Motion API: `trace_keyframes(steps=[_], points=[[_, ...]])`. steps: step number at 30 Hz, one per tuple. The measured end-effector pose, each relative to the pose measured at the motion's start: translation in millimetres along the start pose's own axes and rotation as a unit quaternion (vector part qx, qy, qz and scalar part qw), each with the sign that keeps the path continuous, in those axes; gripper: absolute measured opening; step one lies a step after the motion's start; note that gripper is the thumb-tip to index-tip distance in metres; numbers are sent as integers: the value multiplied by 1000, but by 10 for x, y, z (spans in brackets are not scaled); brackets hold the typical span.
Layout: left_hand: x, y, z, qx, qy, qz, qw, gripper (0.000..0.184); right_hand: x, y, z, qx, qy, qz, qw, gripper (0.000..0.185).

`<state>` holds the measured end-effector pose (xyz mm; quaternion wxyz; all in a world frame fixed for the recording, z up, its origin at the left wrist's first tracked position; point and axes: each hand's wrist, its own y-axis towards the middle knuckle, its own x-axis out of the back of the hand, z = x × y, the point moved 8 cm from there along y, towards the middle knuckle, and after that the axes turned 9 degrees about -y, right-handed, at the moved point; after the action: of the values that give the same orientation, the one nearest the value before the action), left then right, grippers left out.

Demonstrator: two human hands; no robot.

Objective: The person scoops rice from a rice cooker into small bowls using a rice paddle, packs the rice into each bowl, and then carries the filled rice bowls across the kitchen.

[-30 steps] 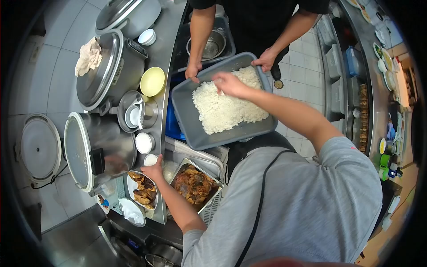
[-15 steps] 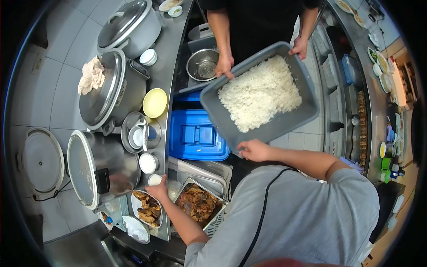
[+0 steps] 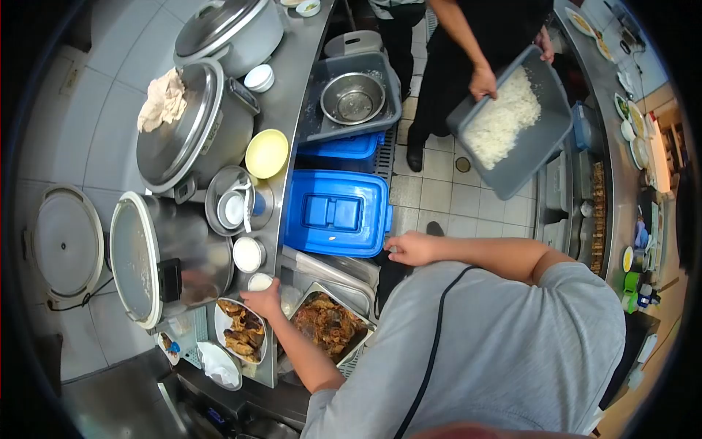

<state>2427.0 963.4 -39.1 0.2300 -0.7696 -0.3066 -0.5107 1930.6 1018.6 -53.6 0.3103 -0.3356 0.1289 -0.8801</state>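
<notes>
My left hand (image 3: 263, 298) rests at the counter's edge, its fingers against a small white cup (image 3: 259, 283). Below it lie a white plate of browned meat pieces (image 3: 242, 333) and a metal tray of dark cooked meat (image 3: 329, 322). My right hand (image 3: 411, 247) is held in the air with bent fingers, just right of a blue lidded bin (image 3: 336, 214); whether it pinches anything is too small to tell. At the upper right, a co-worker in dark clothes grips a grey tub (image 3: 537, 150), tilted, with white rice (image 3: 504, 121) in it.
Large lidded pots (image 3: 197, 132) stand at the left beside a yellow bowl (image 3: 267, 154). A grey bin (image 3: 311, 126) holding a metal bowl (image 3: 352, 98) is behind the blue bin. Another person's legs show at the top. A long steel counter (image 3: 614, 190) runs along the right.
The co-worker has moved the rice tub away to the upper right and tilted it. My right hand has left the rice and drawn back. My left hand has stayed at the cup.
</notes>
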Motion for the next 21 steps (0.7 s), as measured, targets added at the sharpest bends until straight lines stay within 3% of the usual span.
trace_keyframes(steps=[3, 6, 8, 9, 11, 13, 14, 15, 19, 21], points=[[188, -305, -255, -9, -16, 16, 1000, 133, -43, 156, 62, 14, -39, 24, 999, 35], [342, -747, -672, -80, -56, 56, 994, 128, -7, 384, 105, 51, -29, -5, 998, 34], [358, -1024, -1041, -156, -120, 108, 974, 128, -224, 587, -34, -63, 222, 81, 970, 48], [444, -1203, -1354, -190, -165, 146, 957, 128, -232, 660, 84, -60, 219, 100, 969, 48], [441, -1483, -1828, -256, -164, 178, 936, 126, -229, 672, 406, -146, 461, 172, 858, 75], [418, -1715, -2224, -275, -210, 224, 911, 126, -184, 791, 732, -141, 608, 215, 751, 92], [363, -1790, -2360, -285, -211, 231, 906, 128, -91, 840, 895, -92, 661, 240, 705, 98], [297, -1850, -2507, -298, -213, 239, 899, 129, -40, 910, 877, -114, 700, 232, 666, 89], [136, -1968, -3004, -358, -212, 201, 887, 131, 185, 1352, 533, -119, 727, 208, 644, 70], [52, -1761, -3030, -294, -235, 253, 891, 126, 395, 1453, 360, -131, 730, 213, 636, 65]])
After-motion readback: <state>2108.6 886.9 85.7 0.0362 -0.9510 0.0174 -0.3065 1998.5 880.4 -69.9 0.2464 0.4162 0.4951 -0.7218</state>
